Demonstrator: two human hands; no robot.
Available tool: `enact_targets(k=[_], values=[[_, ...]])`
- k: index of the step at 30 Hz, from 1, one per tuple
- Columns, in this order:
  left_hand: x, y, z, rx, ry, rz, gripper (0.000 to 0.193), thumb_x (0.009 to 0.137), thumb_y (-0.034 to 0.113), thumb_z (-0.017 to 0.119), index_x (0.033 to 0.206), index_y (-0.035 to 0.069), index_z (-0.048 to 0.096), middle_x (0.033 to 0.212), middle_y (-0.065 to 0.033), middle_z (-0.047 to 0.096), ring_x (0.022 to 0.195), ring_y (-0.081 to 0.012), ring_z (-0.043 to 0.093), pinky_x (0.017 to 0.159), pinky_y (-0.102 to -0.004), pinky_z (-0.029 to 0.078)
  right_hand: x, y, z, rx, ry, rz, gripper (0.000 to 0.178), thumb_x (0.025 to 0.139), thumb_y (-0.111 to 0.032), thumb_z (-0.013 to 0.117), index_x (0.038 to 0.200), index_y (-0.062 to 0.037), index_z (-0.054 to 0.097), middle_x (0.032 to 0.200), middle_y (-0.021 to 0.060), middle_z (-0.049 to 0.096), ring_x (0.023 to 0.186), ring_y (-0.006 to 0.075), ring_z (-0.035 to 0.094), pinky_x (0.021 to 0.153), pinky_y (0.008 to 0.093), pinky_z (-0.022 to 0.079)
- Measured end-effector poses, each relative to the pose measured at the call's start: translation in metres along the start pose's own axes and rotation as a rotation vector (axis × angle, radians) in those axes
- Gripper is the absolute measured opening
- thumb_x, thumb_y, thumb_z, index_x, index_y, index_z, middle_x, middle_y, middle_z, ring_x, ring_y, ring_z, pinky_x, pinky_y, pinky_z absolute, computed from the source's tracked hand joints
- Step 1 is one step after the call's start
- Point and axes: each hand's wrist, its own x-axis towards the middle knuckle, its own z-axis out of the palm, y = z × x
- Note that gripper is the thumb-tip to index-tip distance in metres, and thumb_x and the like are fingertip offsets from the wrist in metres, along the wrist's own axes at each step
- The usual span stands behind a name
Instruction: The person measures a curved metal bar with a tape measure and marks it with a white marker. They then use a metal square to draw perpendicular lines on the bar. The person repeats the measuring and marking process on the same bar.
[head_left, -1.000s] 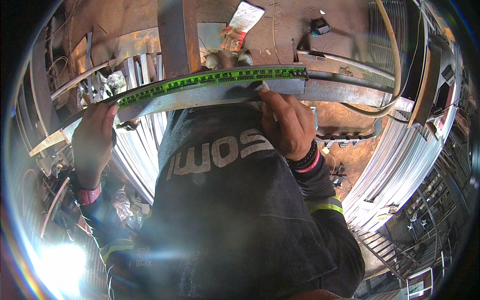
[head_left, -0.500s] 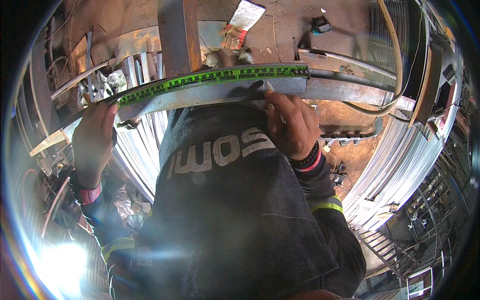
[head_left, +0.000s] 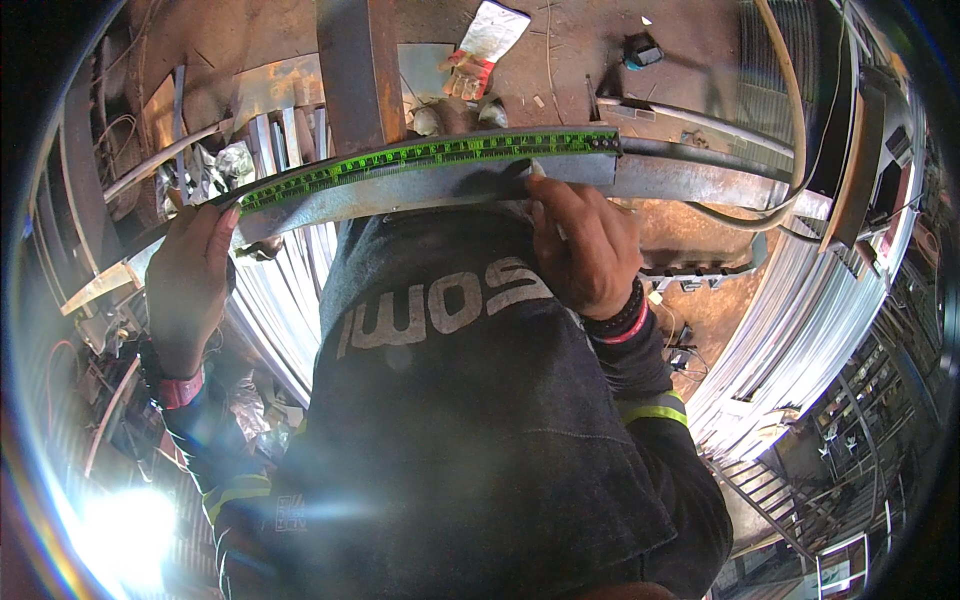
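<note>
A green tape measure blade (head_left: 420,152) with dark markings runs along the upper face of a grey metal bar (head_left: 400,190). Its right end lies at a dark seam on the bar. On the left, my left hand (head_left: 188,265) closes round the tape, its thumb pressing beside the blade; the tape's case is not visible. My right hand (head_left: 588,240) pinches a small pale marking stick (head_left: 537,168), whose tip touches or nearly touches the bar just below the blade. Most of the stick is hidden by my fingers.
An upright steel beam (head_left: 360,70) meets the bar from beyond. On the floor lie a work glove (head_left: 480,50) and a black-and-teal battery-like block (head_left: 641,50). Long metal lengths (head_left: 790,340) are stacked at right. A cable (head_left: 793,90) hangs over the bar's right part.
My right hand and the marking stick have shifted very slightly along the bar. The tape and my left hand stay nearly still.
</note>
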Motion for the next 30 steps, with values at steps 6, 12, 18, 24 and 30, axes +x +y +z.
enact_targets(k=[6,12,18,24,30], values=[[0.000,-0.002,0.001,0.037,0.017,0.067,0.022,0.109,0.025,0.051,0.110,0.007,0.064,0.099,-0.0173,0.062,0.087,-0.0405,0.064,0.071,-0.0488,0.051,-0.001,-0.012,-0.020,0.078,-0.005,-0.045,0.041,0.075,0.008,0.077,0.113,0.0068,0.065,0.074,0.0078,0.060,0.057,0.0220,0.060,0.049,0.0346,0.046],[0.001,-0.001,-0.006,0.073,-0.161,-0.082,0.030,0.111,0.026,0.047,0.125,0.007,0.065,0.112,-0.0185,0.067,0.104,-0.0382,0.066,0.087,-0.0468,0.053,-0.014,-0.017,-0.004,0.117,0.089,-0.009,0.042,0.073,0.014,0.077,0.113,0.0086,0.065,0.070,0.0080,0.059,0.053,0.0207,0.058,0.046,0.0346,0.045],[-0.003,-0.008,0.005,0.105,0.004,0.057,0.026,0.108,0.031,0.051,0.104,0.009,0.064,0.094,-0.0168,0.063,0.086,-0.0420,0.064,0.072,-0.0520,0.049,-0.006,-0.025,0.002,0.092,0.014,-0.029,0.042,0.075,0.012,0.077,0.115,0.0086,0.064,0.072,0.0076,0.058,0.052,0.0194,0.057,0.046,0.0349,0.046],[0.003,-0.008,0.007,0.085,0.096,0.157,0.025,0.107,0.030,0.055,0.098,0.009,0.063,0.090,-0.0142,0.063,0.081,-0.0385,0.065,0.067,-0.0495,0.049,0.005,-0.024,0.026,0.160,-0.021,-0.072,0.045,0.079,0.006,0.075,0.123,0.0098,0.062,0.079,0.0106,0.064,0.061,0.0232,0.063,0.053,0.0356,0.052],[0.002,-0.003,0.007,0.065,0.113,0.134,0.024,0.107,0.030,0.056,0.098,0.009,0.063,0.090,-0.0135,0.063,0.078,-0.0386,0.065,0.066,-0.0486,0.049,0.003,-0.026,0.032,0.186,-0.102,-0.089,0.052,0.078,0.001,0.069,0.127,0.0112,0.060,0.092,0.0162,0.068,0.074,0.0287,0.068,0.062,0.0388,0.056]])
